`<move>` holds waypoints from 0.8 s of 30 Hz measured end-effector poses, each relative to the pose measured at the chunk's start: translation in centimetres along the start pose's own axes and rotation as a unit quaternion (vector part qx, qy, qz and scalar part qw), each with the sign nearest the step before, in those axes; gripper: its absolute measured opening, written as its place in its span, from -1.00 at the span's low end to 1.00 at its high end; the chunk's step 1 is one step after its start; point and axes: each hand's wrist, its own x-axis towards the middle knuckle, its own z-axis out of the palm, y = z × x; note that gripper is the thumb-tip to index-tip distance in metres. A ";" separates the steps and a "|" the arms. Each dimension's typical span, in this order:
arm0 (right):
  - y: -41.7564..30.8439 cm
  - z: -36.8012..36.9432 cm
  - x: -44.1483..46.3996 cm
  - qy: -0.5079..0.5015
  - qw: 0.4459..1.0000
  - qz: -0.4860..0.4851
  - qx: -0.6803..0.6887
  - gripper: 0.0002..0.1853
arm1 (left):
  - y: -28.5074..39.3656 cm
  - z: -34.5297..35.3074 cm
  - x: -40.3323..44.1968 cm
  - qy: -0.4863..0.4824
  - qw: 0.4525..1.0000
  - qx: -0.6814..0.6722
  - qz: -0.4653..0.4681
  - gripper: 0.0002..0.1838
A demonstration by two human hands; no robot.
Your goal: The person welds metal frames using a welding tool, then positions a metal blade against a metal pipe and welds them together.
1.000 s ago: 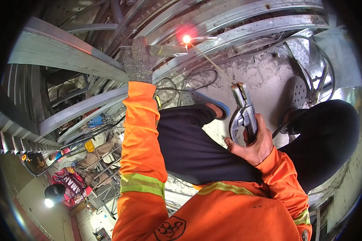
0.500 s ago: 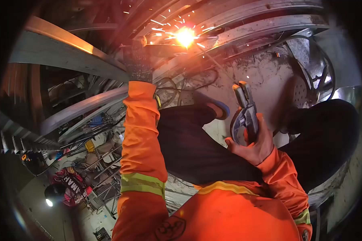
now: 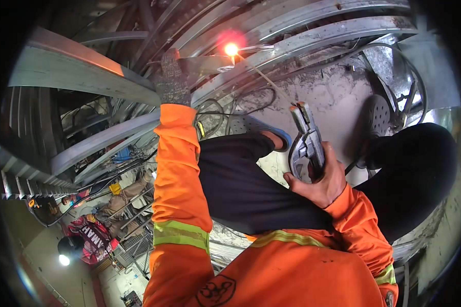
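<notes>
My right hand, bare, is wrapped around the handle of a welding electrode holder. A thin welding rod runs from the holder's jaws up and left to a small glowing spot at the metal. Up and left, my left hand, in a dark grey knit glove, grips the end of a flat metal piece. The piece's far end lies by the glow. The glove's fingertips are partly hidden.
Long metal bars cross the top, and a wide beam lies left. Black cables curve at right. My sandalled foot is below the bars. Lower left, another person wears a headlamp near a metal rack.
The bright arc and flying sparks have shrunk to a small red glow. The electrode holder has shifted slightly left and up; my left hand stays nearly in place.
</notes>
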 end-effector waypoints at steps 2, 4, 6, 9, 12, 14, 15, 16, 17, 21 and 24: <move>0.6 0.7 0.1 0.062 0.997 -0.050 0.012 -0.33 | 1.3 0.8 -0.6 0.022 0.999 -0.036 -0.025 -0.76; 0.4 0.6 0.1 0.058 0.997 -0.041 0.014 -0.32 | 1.1 0.6 -0.4 0.043 0.995 -0.072 -0.050 -0.76; 0.8 0.7 0.1 0.054 0.998 -0.033 0.015 -0.31 | -0.9 -0.8 0.8 -0.007 0.990 0.125 0.067 -0.76; 1.2 0.8 0.2 0.050 0.997 -0.056 0.027 -0.31 | -2.1 -0.5 1.4 -0.004 0.992 -0.119 -0.037 -0.70; 1.3 0.7 0.2 0.043 0.997 -0.064 -0.010 -0.33 | -1.4 -0.9 1.2 -0.029 0.992 -0.094 -0.076 -0.74; 1.3 0.6 0.2 0.039 0.998 -0.057 -0.010 -0.33 | -1.3 -0.7 1.0 -0.015 0.996 0.060 0.070 -0.75; 1.3 0.6 0.2 0.035 0.998 -0.049 -0.010 -0.34 | -1.2 -1.0 0.7 -0.026 0.982 0.146 0.119 -0.76; 1.3 0.6 0.2 0.035 0.998 -0.049 -0.010 -0.34 | -0.4 -0.9 0.3 -0.037 0.958 0.230 0.168 -0.76; 1.3 0.7 0.2 0.040 0.997 -0.063 -0.014 -0.33 | 0.4 -0.7 0.4 -0.037 0.958 0.230 0.168 -0.76; 1.1 0.2 -0.1 0.040 0.997 -0.063 -0.023 -0.28 | 1.7 0.1 0.0 -0.035 0.881 0.454 0.128 -0.75; 0.7 0.3 0.2 0.054 0.997 -0.052 0.022 -0.31 | -1.4 -2.7 1.6 -0.020 0.820 0.532 0.209 -0.66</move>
